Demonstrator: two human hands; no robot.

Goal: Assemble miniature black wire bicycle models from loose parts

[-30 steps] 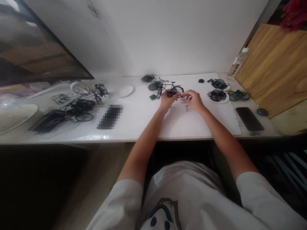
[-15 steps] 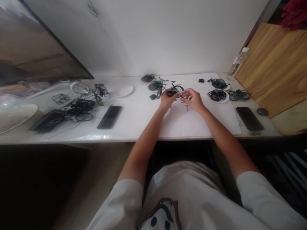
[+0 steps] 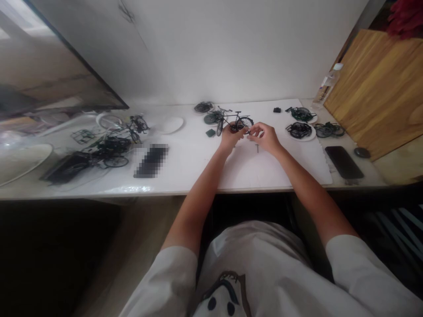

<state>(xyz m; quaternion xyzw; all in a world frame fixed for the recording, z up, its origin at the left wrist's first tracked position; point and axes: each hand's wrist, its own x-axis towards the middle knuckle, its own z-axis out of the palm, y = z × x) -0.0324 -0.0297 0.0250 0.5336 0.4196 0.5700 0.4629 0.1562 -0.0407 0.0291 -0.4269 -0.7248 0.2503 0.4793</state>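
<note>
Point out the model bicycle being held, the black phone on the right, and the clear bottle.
model bicycle (image 3: 235, 119), head view, on its frame
black phone (image 3: 343, 162), head view, middle of its screen
clear bottle (image 3: 326, 86), head view, on its body

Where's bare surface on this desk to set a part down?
Free: the white mat in front of both hands, back to the near desk edge; also the strip between the blurred dark slab and the left hand. Crowded: the left pile of model bicycles, the bicycle behind the hands, and the plates of parts beyond the right hand.
</note>
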